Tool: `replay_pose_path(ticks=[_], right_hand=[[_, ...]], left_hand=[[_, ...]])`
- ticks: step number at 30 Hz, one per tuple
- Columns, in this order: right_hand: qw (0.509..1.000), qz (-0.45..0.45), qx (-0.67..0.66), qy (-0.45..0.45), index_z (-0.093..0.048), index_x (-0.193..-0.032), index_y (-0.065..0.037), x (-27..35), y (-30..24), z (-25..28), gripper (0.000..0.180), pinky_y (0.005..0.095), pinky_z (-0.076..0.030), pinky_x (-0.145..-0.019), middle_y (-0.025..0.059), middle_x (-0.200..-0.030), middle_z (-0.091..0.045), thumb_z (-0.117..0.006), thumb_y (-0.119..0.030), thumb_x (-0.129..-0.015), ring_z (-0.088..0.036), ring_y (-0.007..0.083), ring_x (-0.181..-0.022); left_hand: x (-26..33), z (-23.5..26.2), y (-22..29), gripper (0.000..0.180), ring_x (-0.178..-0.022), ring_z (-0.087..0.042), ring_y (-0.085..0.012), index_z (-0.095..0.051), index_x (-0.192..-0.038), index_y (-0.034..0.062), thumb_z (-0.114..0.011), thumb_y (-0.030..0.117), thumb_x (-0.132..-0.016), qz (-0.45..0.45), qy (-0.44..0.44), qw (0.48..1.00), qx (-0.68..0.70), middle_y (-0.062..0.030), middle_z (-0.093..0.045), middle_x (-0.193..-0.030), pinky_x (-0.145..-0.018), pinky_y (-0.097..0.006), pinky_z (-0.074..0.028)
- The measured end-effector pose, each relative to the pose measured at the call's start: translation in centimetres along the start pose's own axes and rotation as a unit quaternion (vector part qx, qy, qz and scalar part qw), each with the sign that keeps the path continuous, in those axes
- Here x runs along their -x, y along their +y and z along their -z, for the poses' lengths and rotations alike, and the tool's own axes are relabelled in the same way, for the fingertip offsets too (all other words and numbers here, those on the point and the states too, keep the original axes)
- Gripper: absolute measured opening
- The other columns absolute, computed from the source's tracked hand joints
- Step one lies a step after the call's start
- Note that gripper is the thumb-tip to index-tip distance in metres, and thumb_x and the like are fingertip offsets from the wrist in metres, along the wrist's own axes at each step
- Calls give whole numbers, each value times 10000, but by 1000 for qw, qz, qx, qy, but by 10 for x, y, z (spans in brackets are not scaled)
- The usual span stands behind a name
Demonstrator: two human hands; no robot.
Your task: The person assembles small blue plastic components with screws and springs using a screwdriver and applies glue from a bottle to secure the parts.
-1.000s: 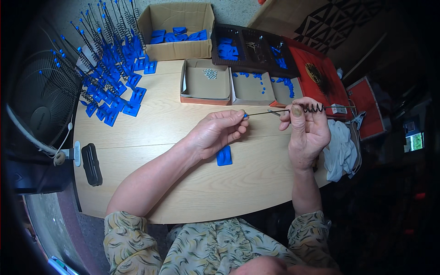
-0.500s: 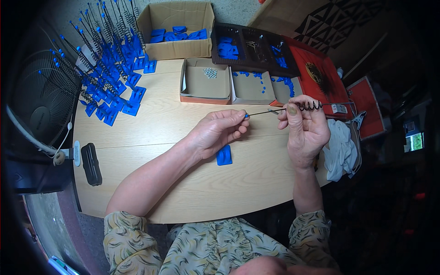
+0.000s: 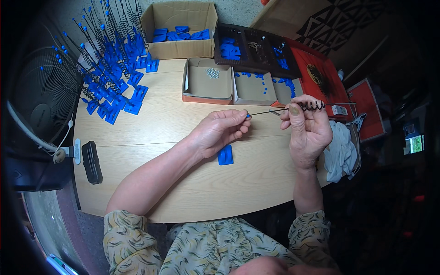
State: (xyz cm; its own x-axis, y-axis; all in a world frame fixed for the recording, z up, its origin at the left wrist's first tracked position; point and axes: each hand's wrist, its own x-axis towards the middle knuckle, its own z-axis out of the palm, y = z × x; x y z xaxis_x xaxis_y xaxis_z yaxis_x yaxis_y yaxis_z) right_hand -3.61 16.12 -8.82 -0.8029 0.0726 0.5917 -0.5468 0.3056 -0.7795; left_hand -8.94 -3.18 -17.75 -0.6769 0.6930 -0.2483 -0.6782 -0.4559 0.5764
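Okay: left hand pinching blue tip of black wire rod, right hand gripping it at coil. Rod above table, toward right edge. Blue plastic piece lying between left hand and near edge.

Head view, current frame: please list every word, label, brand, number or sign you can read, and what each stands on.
No text can be quoted; what carries marks:
Fan hub: a mark, too blurred to read.
Small white box: dark printing, too small to read.
White plate at the table's left edge: possible faint marks, unreadable.
Cardboard panel: black geometric pattern, no clear lettering.
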Motion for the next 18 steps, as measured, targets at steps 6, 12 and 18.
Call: replay_pose_path(ticks=[6, 12, 18], right_hand=[[1000, 11, 26, 7, -582, -1121, 52, 0, 0, 0, 180, 202, -528, -610, 78, -817, -644, -624, -92, -1021, -637, 95, -700], [1000, -12, -7, 0, -602, -1088, 57, 1, 1, 1, 169, 214, -531, -619, 73, -947, -656, -659, -73, -997, -649, 97, -743], [1000, 3, 22, 10, -587, -1110, 51, 0, 0, -2, 175, 199, -520, -592, 77, -820, -647, -622, -96, -1023, -633, 92, -689]], left_hand=[[0, 0, 0, 190, -841, -674, -82, -700, -1033, 48, -619, 219, -1034, 2, 5, 1000, -4, -30, -708, -937, -781, -201, -573], [1, -1, 0, 195, -840, -669, -81, -702, -1037, 46, -622, 224, -1032, 3, 6, 1000, -4, -30, -707, -931, -780, -201, -569], [1, -1, 0, 194, -836, -670, -83, -702, -1030, 47, -630, 227, -1027, 1, 2, 1000, -4, -31, -708, -928, -777, -205, -569]])
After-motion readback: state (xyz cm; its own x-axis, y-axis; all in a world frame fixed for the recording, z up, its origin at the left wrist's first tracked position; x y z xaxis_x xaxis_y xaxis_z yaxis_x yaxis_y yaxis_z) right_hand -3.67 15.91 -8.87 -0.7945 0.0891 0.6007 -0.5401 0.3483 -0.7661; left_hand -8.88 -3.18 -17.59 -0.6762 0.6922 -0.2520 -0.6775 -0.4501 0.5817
